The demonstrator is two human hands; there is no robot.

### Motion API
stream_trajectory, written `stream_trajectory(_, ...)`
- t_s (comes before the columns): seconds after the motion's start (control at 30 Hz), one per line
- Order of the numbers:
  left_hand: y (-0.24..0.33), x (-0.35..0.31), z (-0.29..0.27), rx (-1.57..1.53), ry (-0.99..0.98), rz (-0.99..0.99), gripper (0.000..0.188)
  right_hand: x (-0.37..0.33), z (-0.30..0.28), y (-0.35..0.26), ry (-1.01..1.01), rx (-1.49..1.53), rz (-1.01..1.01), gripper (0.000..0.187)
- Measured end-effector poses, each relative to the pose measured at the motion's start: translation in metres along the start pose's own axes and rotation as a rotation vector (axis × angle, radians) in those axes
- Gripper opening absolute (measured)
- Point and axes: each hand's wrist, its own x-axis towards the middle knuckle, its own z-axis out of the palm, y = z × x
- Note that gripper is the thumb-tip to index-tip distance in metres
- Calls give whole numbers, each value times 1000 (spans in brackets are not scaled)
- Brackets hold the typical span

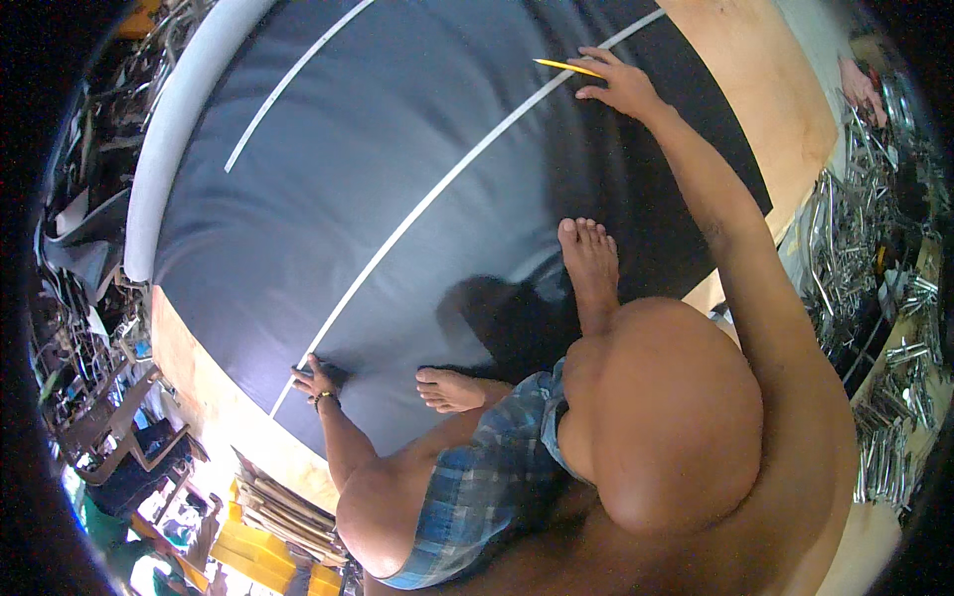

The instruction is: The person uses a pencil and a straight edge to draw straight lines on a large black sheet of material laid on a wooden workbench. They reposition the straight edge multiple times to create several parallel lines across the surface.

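A wide sheet of black, smooth material (427, 129), wrinkled in places, lies spread beneath me. A long pale straightedge (437, 197) crosses it diagonally, from lower left to upper right. Near the lower-left end, my left hand (316, 383) presses on the straightedge with its fingers spread, holding nothing. At the far end, my right hand (624, 85) holds a yellow pencil (558, 65) between its fingers, the tip pointing left. Some of its fingers rest over or beside the straightedge; exact contact I cannot tell.
A shorter pale ruler (281, 87) lies on the sheet farther left. Beyond it is a thick grey roll (177, 149). My bare feet stand on the sheet, over a wooden board (770, 74). Metal parts (845, 228) pile at right; a skin-coloured body part (861, 91) shows there.
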Motion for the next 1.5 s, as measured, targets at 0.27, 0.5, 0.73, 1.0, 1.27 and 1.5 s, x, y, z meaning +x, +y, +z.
stream_trajectory(0.27,3,3,-1,96,65,36,105,12,-8,-11,-48,-144,18,71)
stream_trajectory(0.5,15,-5,-13,75,37,40,104,-3,-10,-14,-20,-78,86,71)
stream_trajectory(0.73,18,-1,-20,61,21,35,104,4,-14,5,-82,-69,35,80)
stream_trajectory(1.0,59,25,-75,3,25,125,103,-10,-25,19,-64,-63,-38,108)
stream_trajectory(1.27,174,67,-182,-191,92,329,102,-4,-19,33,-20,-16,-100,116)
stream_trajectory(1.5,256,78,-185,-325,31,469,102,4,-18,48,-53,23,-121,105)
